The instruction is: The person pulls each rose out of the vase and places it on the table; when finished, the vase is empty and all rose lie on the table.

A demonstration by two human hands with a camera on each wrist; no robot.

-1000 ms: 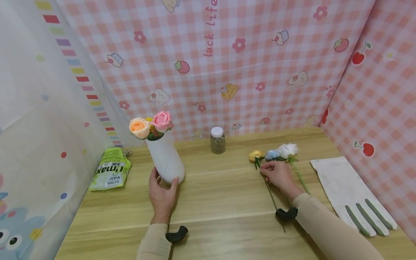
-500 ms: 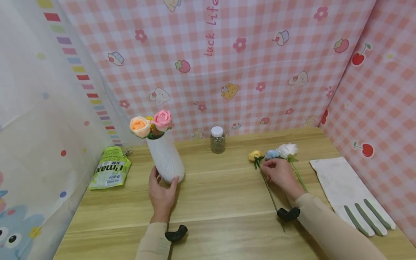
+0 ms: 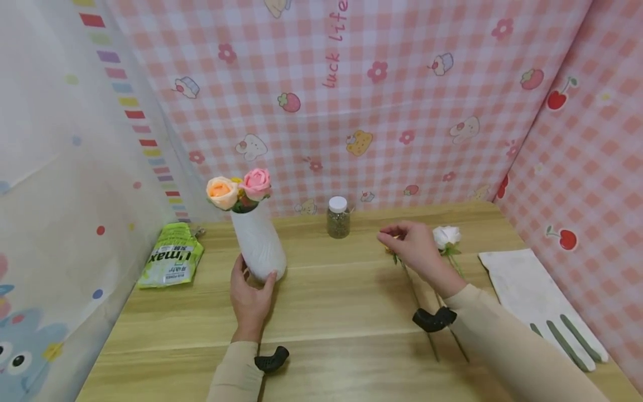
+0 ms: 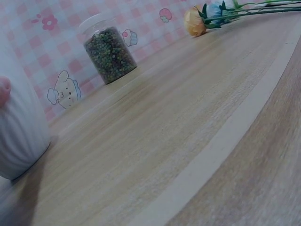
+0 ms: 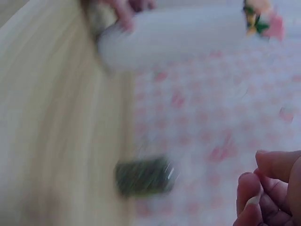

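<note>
A white vase [image 3: 260, 245] leans to the left, holding a peach rose [image 3: 222, 192] and a pink rose [image 3: 257, 183]. Fingers and thumb of my left hand [image 3: 251, 301] grip its lower part. At right, my right hand [image 3: 419, 254] hovers above the flowers, fingers loosely curled with nothing between them in the right wrist view. It mostly covers the yellow flower in the head view and hides the blue one. From the left wrist, the yellow flower [image 4: 194, 21] and the blue flower [image 4: 217, 12] lie on the table. A white rose [image 3: 446, 237] lies just beyond the right hand.
A white-lidded jar of small dark granules [image 3: 339, 219] stands at the back. A green snack bag [image 3: 172, 257] lies at the left edge. A white glove with grey-green stripes [image 3: 527, 285] lies at the right. Checked cloth [image 3: 321, 123] hangs behind the wooden table.
My right hand has come away from the yellow flower's stem, rising and moving slightly left over the flower head. The left hand keeps its hold on the vase.
</note>
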